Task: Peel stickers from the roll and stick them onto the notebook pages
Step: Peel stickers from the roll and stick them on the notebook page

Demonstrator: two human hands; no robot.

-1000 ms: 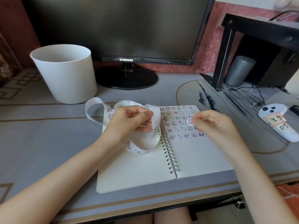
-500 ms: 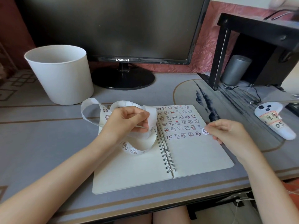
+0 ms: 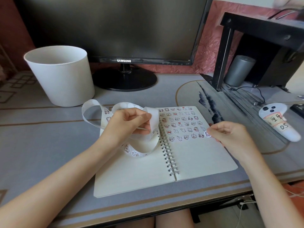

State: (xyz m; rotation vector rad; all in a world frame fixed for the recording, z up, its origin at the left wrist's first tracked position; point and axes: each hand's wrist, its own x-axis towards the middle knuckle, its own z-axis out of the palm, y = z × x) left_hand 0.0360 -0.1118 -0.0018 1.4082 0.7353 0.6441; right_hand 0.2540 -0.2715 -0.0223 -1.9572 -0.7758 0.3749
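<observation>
An open spiral notebook [image 3: 197, 162] lies on the desk, its right page carrying several rows of small cartoon stickers. My left hand [image 3: 130, 124] grips a looping white sticker strip [image 3: 92, 111] above the left page. My right hand [image 3: 230, 134] pinches a round white sticker [image 3: 207, 134] and holds it at the right end of the lowest sticker row, at the page surface.
A white bucket [image 3: 62, 76] stands at the back left, beside a Samsung monitor [image 3: 125, 30] on its round base. A black shelf [image 3: 263, 38] with a grey cylinder [image 3: 238, 69] is at the back right. A white controller [image 3: 278, 122] lies right of the notebook.
My right hand has carried the peeled sticker from above the upper page down and right to the end of the lowest sticker row. My left hand still holds the strip in place.
</observation>
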